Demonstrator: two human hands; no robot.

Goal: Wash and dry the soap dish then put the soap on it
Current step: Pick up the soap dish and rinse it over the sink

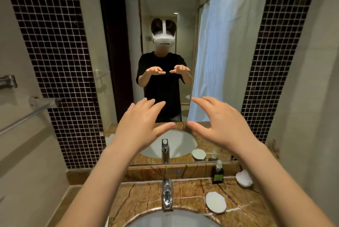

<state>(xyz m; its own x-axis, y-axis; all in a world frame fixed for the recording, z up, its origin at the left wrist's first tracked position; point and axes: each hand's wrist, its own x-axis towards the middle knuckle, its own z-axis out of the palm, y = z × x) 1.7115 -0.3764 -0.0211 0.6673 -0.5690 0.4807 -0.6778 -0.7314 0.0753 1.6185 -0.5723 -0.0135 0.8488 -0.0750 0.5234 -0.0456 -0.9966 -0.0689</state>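
Note:
A white scalloped soap dish [215,203] lies on the brown marble counter [143,197], to the right of the chrome faucet [167,194]. A pale soap seems to rest in it, though I cannot tell for sure. My left hand [141,126] and my right hand [218,124] are raised in front of the mirror, palms down, fingers spread, holding nothing. Both hover well above the counter, far from the dish.
The sink basin [172,220] sits at the bottom edge. A dark soap dispenser bottle [218,172] and a white crumpled object [244,178] stand at the back right. A towel rail [27,115] runs along the left wall. The mirror [165,25] reflects a person and a curtain.

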